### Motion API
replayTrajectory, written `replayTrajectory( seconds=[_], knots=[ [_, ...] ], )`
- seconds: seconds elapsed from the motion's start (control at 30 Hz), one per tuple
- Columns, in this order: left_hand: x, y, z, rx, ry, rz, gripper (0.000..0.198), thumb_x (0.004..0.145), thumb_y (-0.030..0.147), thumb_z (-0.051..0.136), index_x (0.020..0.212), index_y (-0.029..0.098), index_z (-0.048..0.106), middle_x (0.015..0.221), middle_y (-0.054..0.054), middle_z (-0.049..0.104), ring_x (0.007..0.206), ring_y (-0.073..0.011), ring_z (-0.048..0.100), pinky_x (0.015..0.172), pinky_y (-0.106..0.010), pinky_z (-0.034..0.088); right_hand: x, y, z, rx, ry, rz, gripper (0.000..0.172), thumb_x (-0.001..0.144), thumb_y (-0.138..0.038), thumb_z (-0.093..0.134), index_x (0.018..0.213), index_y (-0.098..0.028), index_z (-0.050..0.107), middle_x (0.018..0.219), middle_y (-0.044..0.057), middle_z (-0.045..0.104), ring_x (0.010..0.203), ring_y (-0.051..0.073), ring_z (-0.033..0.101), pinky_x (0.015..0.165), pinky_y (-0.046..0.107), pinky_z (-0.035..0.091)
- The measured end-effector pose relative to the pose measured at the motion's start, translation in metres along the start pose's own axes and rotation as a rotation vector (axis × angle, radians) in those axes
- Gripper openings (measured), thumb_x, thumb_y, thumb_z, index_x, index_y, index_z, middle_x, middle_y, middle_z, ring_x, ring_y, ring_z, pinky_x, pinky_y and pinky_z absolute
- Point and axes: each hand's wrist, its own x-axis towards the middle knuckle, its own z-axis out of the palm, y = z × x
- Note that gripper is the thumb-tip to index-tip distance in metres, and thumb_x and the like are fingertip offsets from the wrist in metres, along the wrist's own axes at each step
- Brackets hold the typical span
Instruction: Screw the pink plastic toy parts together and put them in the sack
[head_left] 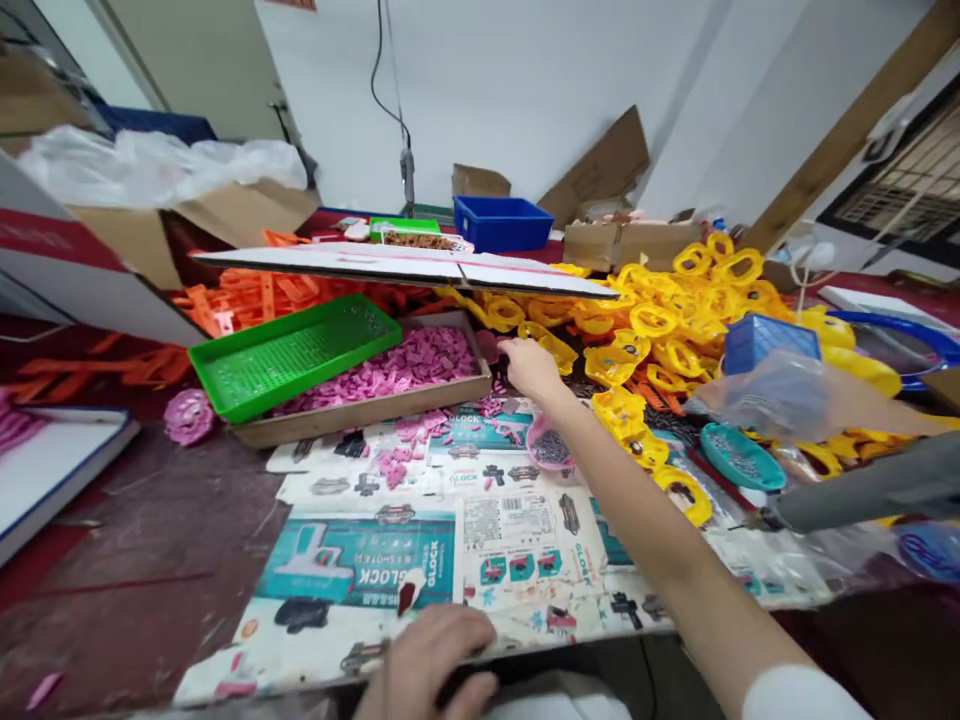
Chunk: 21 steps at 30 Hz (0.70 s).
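Observation:
My right hand (531,370) reaches across to the right end of a shallow cardboard tray (367,408) filled with small pink plastic pieces (427,358). Its fingers are bent together; what they hold, if anything, is hidden. Below that wrist sits a small pink dish (549,445) of screws. My left hand (435,655) rests at the table's near edge, thumb and fingers apart, with nothing seen in it. Printed cardboard sheets (420,535) lie under both hands. Loose pink pieces (397,462) are scattered between the tray and the sheets.
A green basket (296,355) leans on the tray. Yellow plastic parts (660,320) pile up at right, orange parts (255,298) behind. A teal dish (742,455) holds screws. An electric screwdriver (847,495) juts in from the right. A white board (420,268) overhangs the tray.

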Motion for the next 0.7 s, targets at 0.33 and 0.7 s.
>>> replayTrajectory(
  seconds=[0.33,0.7],
  knots=[
    [-0.009,-0.003,-0.001,-0.490,-0.141,-0.410,0.018,0.090,0.032,0.050,0.091,0.022,0.065,0.089,-0.005,0.070,0.086,-0.0173,0.064,0.078,-0.028,0.051,0.045,0.024,0.026,-0.199,-0.180,-0.014,0.032,0.091,-0.031,0.053,0.119,-0.015,0.053,0.116,0.009,0.057,0.110,0.023,0.055,0.095,0.046,0.045],
    [-0.007,-0.004,-0.020,-0.637,0.085,-0.461,0.014,0.088,0.023,0.053,0.083,0.022,0.066,0.078,-0.002,0.069,0.077,-0.0150,0.065,0.072,-0.024,0.051,0.015,0.010,0.028,-0.175,-0.059,0.021,0.029,0.083,-0.007,0.048,0.111,-0.011,0.057,0.111,0.014,0.056,0.102,0.024,0.055,0.087,0.039,0.045]
  ],
)
